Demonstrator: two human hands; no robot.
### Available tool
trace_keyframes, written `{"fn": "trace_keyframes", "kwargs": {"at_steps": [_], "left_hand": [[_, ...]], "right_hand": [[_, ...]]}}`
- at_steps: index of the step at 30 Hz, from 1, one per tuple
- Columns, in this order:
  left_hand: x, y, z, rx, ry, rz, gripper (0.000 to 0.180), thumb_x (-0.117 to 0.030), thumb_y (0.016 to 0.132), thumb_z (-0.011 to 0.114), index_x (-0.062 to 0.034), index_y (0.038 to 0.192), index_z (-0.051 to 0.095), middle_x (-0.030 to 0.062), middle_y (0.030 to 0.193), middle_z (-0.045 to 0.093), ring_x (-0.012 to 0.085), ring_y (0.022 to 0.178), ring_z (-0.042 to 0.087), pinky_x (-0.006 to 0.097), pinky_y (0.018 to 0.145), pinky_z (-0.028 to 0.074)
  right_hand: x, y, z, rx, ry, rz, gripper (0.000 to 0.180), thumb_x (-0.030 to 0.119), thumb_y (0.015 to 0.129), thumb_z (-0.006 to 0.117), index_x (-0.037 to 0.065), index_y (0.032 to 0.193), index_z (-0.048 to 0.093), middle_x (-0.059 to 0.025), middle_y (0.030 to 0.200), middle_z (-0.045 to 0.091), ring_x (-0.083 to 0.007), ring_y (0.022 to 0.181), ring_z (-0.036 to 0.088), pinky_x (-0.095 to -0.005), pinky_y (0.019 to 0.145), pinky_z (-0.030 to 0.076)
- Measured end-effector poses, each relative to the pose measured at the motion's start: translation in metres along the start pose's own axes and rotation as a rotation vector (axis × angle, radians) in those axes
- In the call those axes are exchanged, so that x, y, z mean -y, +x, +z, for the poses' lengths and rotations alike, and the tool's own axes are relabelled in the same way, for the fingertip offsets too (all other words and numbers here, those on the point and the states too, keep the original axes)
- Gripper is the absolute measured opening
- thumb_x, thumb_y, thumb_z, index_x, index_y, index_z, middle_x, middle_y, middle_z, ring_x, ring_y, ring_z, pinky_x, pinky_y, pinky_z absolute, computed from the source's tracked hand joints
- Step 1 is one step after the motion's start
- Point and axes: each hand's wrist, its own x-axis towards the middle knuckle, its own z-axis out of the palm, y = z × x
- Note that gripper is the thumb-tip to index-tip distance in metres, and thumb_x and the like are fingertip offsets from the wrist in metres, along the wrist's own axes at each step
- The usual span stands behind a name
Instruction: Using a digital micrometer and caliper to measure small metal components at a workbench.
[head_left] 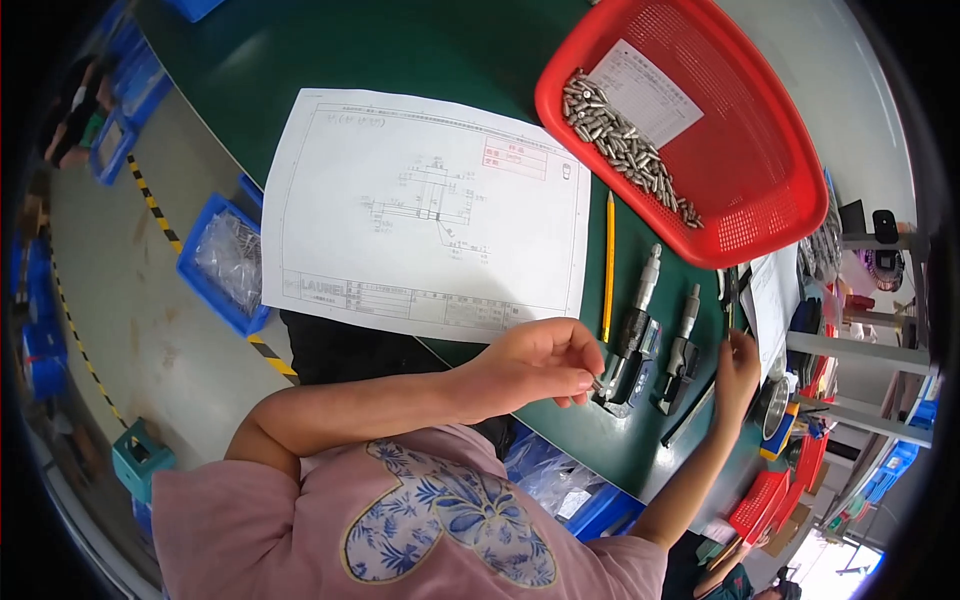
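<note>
Between thumb and fingertips, my left hand pinches a small silvery metal pin. Just right of it, a micrometer lies on the green table, and a second micrometer sits further right. My right hand has its fingers curled at a long, slim, dark tool that looks like a caliper; the hand partly covers it. A yellow pencil lies beside a large sheet with a technical drawing. Beyond them stands a red plastic basket holding many small metal pins and a paper slip.
The green table ends along my body. Papers and a round metal dish lie right of my right hand. Blue bins stand on the floor at left, near yellow-black tape. Another person is at lower right.
</note>
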Motion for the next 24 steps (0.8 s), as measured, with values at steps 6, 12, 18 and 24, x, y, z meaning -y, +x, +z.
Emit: {"fn": "trace_keyframes", "kwargs": {"at_steps": [6, 12, 18, 24], "left_hand": [[0.007, 0.007, 0.001, 0.036, 0.010, -0.042, 0.012, -0.009, 0.079, 0.052, -0.0040, 0.089, 0.048, 0.0029, 0.080, 0.052, 0.0087, 0.074, 0.051, 0.022, 0.065, 0.042], [0.008, 0.003, 0.000, 0.057, 0.003, -0.025, 0.012, -0.010, 0.079, 0.051, -0.0037, 0.090, 0.048, 0.0029, 0.080, 0.052, 0.0090, 0.074, 0.051, 0.022, 0.065, 0.042], [-0.008, -0.004, -0.006, 0.017, -0.032, -0.006, 0.012, -0.008, 0.080, 0.051, -0.0031, 0.090, 0.048, 0.0029, 0.081, 0.051, 0.0088, 0.073, 0.051, 0.022, 0.066, 0.042], [-0.014, -0.008, -0.008, -0.066, 0.035, 0.025, 0.010, -0.004, 0.080, 0.051, -0.0021, 0.089, 0.047, 0.0039, 0.084, 0.050, 0.0095, 0.076, 0.051, 0.022, 0.067, 0.042]], "right_hand": [[0.052, -0.050, -0.010, 0.280, 0.005, 0.093, 0.036, -0.001, 0.062, 0.057, -0.002, 0.097, 0.051, -0.0071, 0.082, 0.053, -0.0125, 0.064, 0.051, -0.0231, 0.052, 0.042], [0.038, -0.038, -0.011, 0.237, -0.004, 0.114, 0.033, 0.003, 0.058, 0.061, -0.002, 0.089, 0.051, -0.0064, 0.073, 0.054, -0.0146, 0.059, 0.052, -0.0252, 0.053, 0.042], [0.070, -0.036, -0.024, 0.217, -0.342, 0.115, 0.032, 0.005, 0.053, 0.060, 0.004, 0.079, 0.041, -0.0150, 0.064, 0.051, -0.0328, 0.061, 0.053, -0.0384, 0.055, 0.040], [0.069, -0.030, 0.001, 0.181, -0.153, -0.018, 0.044, 0.005, 0.058, 0.053, 0.006, 0.100, 0.044, -0.0195, 0.089, 0.054, -0.0360, 0.086, 0.052, -0.0392, 0.073, 0.041]]}}
